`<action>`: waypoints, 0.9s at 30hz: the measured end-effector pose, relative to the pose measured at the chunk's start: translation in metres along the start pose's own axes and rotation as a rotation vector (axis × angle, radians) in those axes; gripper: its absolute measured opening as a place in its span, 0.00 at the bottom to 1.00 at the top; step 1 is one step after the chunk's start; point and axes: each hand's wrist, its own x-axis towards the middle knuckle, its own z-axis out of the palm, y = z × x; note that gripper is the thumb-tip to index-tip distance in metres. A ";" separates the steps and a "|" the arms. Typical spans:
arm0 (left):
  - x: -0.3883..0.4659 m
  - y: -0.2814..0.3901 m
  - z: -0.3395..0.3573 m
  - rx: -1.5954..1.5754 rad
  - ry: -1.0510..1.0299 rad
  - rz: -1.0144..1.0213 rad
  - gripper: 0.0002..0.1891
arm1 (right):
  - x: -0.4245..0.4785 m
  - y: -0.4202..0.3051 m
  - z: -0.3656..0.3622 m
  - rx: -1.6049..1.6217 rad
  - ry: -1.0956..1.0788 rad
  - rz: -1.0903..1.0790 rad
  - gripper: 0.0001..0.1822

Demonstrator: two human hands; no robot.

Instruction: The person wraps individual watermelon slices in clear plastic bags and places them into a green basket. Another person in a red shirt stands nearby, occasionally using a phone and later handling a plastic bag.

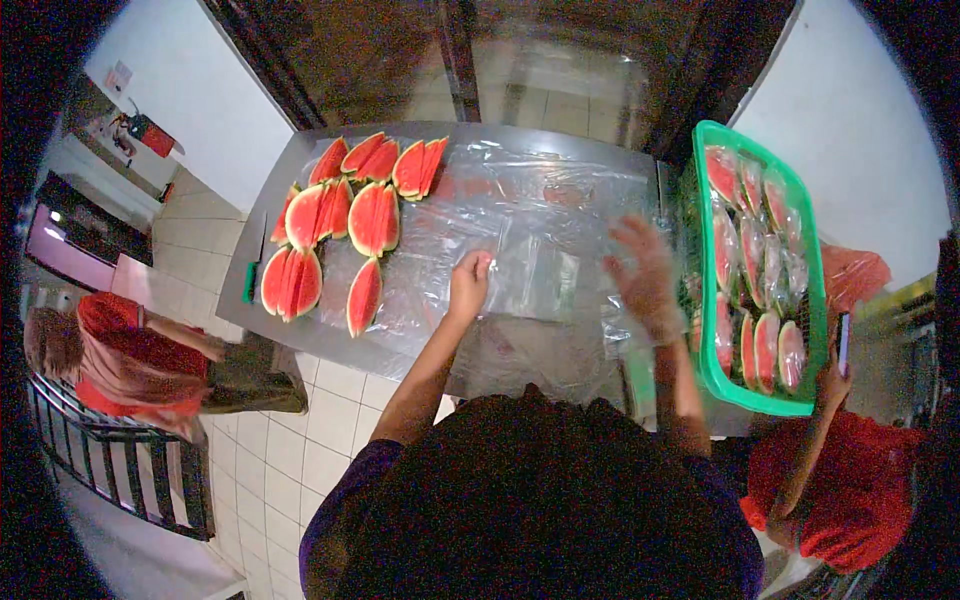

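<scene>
My left hand [470, 283] is over the middle of a metal table covered in clear plastic, its fingers curled at the edge of a flat clear plastic bag [540, 277]. Whether it grips the bag is hard to tell. My right hand [643, 274], blurred and seemingly in a clear glove, is held with fingers spread to the right of the bag, near the green basket. Cut watermelon wedges [300, 217] stand in groups on the left part of the plastic sheet [465, 217]. A single watermelon wedge [364, 297] lies nearest my left forearm.
At the right stands a green plastic basket [703, 225] of wrapped watermelon pieces [752, 255]. A green-handled knife [251, 277] lies by the table's left edge. One person in red [142, 352] is at the left; another [840, 480], holding a phone [844, 345], is beyond the basket at the lower right.
</scene>
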 end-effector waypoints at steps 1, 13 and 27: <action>0.004 0.014 -0.003 -0.031 -0.017 0.050 0.06 | -0.005 -0.012 0.015 0.030 -0.009 -0.032 0.24; 0.032 0.095 -0.075 0.127 -0.582 0.456 0.17 | 0.009 -0.042 0.059 0.193 0.028 0.245 0.06; 0.045 0.098 -0.046 -0.137 -0.373 0.060 0.15 | 0.011 -0.059 0.054 0.270 0.233 0.040 0.09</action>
